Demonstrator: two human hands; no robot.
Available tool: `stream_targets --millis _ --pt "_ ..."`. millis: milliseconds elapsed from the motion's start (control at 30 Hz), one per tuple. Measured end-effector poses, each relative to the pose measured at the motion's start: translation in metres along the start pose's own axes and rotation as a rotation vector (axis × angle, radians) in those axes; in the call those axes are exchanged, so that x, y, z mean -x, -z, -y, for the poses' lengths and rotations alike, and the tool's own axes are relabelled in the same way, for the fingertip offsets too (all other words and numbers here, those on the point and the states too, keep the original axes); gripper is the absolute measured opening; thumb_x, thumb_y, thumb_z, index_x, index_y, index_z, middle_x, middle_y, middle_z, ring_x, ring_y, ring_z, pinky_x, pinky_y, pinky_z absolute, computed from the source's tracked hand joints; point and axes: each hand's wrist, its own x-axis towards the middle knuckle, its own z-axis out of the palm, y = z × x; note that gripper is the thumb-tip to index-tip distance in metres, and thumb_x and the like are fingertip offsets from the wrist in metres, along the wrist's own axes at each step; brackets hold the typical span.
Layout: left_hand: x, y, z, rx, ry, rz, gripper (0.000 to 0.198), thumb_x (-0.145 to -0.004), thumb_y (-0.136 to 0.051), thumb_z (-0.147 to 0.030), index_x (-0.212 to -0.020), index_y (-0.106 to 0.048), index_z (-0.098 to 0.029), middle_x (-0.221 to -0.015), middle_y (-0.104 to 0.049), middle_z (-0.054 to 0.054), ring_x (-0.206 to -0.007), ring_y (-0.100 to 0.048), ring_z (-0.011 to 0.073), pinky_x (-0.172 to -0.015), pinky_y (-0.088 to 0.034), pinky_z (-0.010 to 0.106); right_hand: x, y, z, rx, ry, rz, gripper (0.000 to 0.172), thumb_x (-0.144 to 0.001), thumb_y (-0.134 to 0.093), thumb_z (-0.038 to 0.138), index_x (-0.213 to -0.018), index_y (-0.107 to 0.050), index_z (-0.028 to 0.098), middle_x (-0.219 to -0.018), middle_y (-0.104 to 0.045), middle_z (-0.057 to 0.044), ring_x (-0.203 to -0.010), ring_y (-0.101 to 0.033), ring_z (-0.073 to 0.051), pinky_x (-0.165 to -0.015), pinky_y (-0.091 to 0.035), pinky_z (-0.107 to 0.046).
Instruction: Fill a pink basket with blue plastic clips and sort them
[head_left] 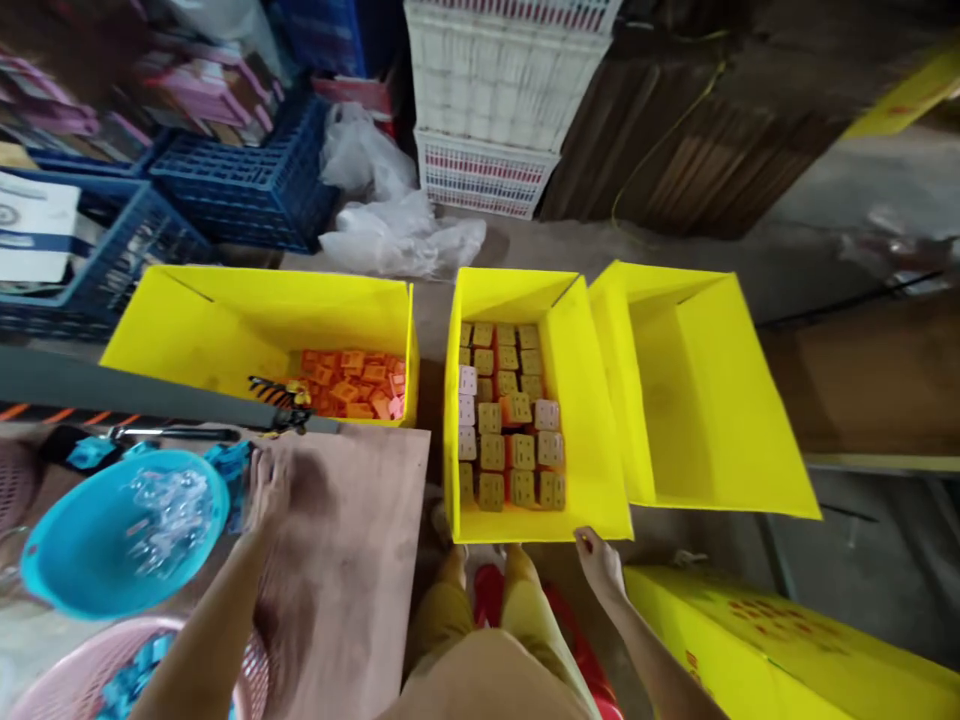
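My left hand [268, 492] is over the left side of the wooden table [352, 560], right against several teal plastic pieces [231, 465]. Its fingers are blurred, and whether they grip a piece cannot be made out. My right hand [598, 562] is closed at the near rim of the middle yellow box [589, 400], close to its right corner. Inside that box stand rows of small blocks [491, 450] with tan and pale pink tops and orange sides. A blue bowl [75, 560] of clear plastic parts [176, 515] sits left of my left hand.
A yellow box [247, 300] with orange pieces [356, 380] lies beyond the table. Another yellow box [697, 400] stands open at right, with a closed one [787, 640] nearer. A pink basket [255, 670] is bottom left; blue crates [232, 180] and white crates [502, 100] stand behind.
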Motion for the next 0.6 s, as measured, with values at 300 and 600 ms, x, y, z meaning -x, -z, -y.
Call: stream_targets --millis 300,600 --pt "0.070 -0.033 -0.180 0.121 -0.431 -0.168 0.039 -0.088 -0.041 -0.022 -0.126 -0.047 -0.012 -0.130 -0.051 0.020 -0.134 -0.035 0.0288 -0.108 -0.030 0.054 -0.035 0.026 0.012 -0.007 0.021 -0.015 0.034 -0.083 -0.033 0.023 -0.103 -0.059 0.011 -0.098 -0.064 -0.011 -0.079 -0.057 -0.015 -0.067 -0.040 -0.027" --pt "0.110 -0.063 -0.294 0.245 -0.500 0.191 0.048 -0.084 -0.038 -0.010 -0.131 -0.043 -0.018 -0.138 -0.045 0.012 -0.133 -0.037 0.0217 -0.107 -0.039 0.043 -0.105 0.026 0.002 0.055 0.090 0.147 0.034 -0.084 -0.040 0.027 -0.109 -0.059 0.014 -0.106 -0.061 -0.013 -0.093 -0.061 -0.020 -0.080 -0.046 -0.029"
